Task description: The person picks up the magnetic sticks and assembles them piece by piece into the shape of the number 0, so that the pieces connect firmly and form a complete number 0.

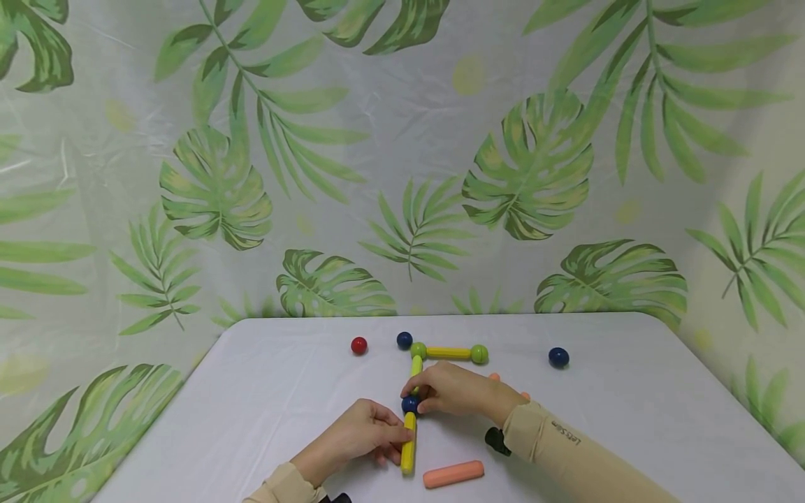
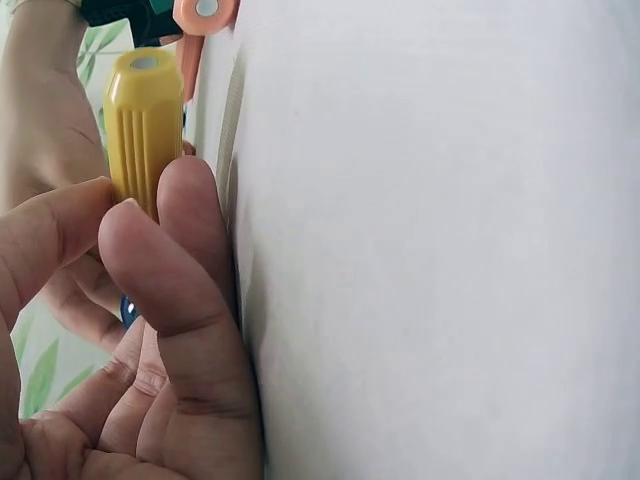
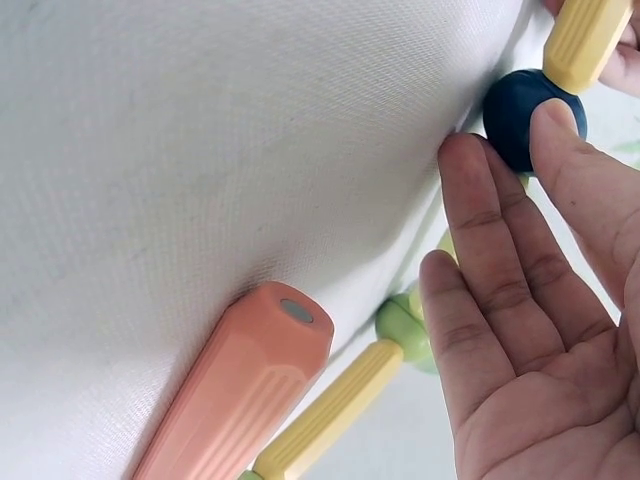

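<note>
My left hand (image 1: 367, 429) pinches a yellow magnetic rod (image 1: 408, 454) between thumb and fingers, low over the white table; its free end with a metal disc faces the left wrist view. The rod's far end meets a dark blue ball (image 3: 515, 115). Thumb and fingertips of my right hand (image 1: 454, 390) hold that ball from both sides. Beyond the ball, a lime rod (image 1: 416, 366) runs to a green ball (image 1: 418, 350). From there another yellow rod (image 1: 448, 353) reaches sideways to a second green ball (image 1: 479, 353).
An orange rod (image 1: 453, 474) lies near the front, right of the held rod. More orange (image 1: 495, 377) shows behind the right wrist, partly hidden. A red ball (image 1: 359, 345) and a blue ball (image 1: 404, 340) sit at the back; another blue ball (image 1: 558, 358) is farther right.
</note>
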The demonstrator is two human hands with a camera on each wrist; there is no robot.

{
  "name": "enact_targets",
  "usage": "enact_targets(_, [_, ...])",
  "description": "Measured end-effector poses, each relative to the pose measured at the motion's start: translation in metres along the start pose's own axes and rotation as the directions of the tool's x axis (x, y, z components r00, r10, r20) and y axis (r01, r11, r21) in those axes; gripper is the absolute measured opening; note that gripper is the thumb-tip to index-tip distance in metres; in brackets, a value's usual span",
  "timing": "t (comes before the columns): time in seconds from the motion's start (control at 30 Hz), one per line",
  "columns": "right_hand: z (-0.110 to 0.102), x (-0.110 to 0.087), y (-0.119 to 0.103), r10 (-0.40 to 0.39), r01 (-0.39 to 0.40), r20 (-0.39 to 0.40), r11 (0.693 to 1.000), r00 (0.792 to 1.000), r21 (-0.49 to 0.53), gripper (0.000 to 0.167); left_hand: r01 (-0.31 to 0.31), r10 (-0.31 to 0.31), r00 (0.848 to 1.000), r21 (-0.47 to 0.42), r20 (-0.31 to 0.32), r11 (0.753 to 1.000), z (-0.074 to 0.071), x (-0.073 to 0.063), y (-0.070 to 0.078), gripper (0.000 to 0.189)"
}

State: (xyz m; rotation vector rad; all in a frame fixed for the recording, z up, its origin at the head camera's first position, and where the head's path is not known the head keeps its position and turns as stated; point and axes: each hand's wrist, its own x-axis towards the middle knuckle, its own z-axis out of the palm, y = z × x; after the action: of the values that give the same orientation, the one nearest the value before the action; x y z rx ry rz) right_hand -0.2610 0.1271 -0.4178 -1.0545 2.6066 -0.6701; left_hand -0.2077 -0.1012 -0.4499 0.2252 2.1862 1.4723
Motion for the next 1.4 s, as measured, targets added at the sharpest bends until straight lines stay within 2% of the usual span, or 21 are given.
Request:
enact_targets(0.2, [0.000, 0.000, 0.000, 0.009, -0.009, -0.004, 1.000, 1.000, 0.016, 0.027, -0.032, 0.032, 0.999, 0.046, -0.001, 0.998, -0.010, -0.001, 0.004, 0.022])
enact_targets(0.33, [0.000, 0.000, 0.000, 0.023, -0.023, -0.002, 1.000, 1.000, 0.014, 0.028, -0.066, 0.071, 0.997, 0.098, -0.043, 0.993, -0.020, -0.001, 0.009, 0.021])
enact_targets(0.43, [0.001, 0.000, -0.001, 0.031, -0.031, 0.001, 0.999, 1.000, 0.007, 0.028, -0.089, 0.104, 0.990, 0.144, -0.097, 0.986, -0.030, 0.002, 0.012, 0.020])
enact_targets(0.57, [0.000, 0.000, -0.001, 0.030, -0.030, 0.005, 1.000, 1.000, -0.005, 0.029, -0.104, 0.149, 0.968, 0.213, -0.204, 0.971, -0.043, 0.007, 0.014, 0.021])
enact_targets(0.63, [0.000, 0.000, -0.001, 0.027, -0.027, 0.008, 1.000, 1.000, -0.009, 0.029, -0.107, 0.172, 0.948, 0.240, -0.270, 0.965, -0.050, 0.010, 0.015, 0.024])
enact_targets(0.8, [0.000, -0.001, -0.001, 0.030, -0.030, 0.012, 1.000, 0.999, -0.007, 0.029, -0.102, 0.210, 0.886, 0.267, -0.414, 0.958, -0.067, 0.020, 0.015, 0.028])
enact_targets(0.9, [0.000, -0.001, -0.001, 0.034, -0.034, 0.015, 0.999, 0.999, -0.010, 0.029, -0.096, 0.210, 0.864, 0.261, -0.458, 0.961, -0.077, 0.028, 0.013, 0.032])
enact_targets(1.23, [0.000, -0.001, -0.001, 0.021, -0.021, 0.011, 1.000, 1.000, -0.010, 0.029, -0.059, 0.179, 0.844, 0.245, -0.506, 0.968, -0.098, 0.059, 0.012, 0.043])
enact_targets(1.4, [-0.001, -0.001, -0.004, 0.028, -0.028, 0.015, 1.000, 0.999, -0.011, 0.029, -0.034, 0.154, 0.845, 0.236, -0.512, 0.971, -0.105, 0.073, 0.009, 0.047])
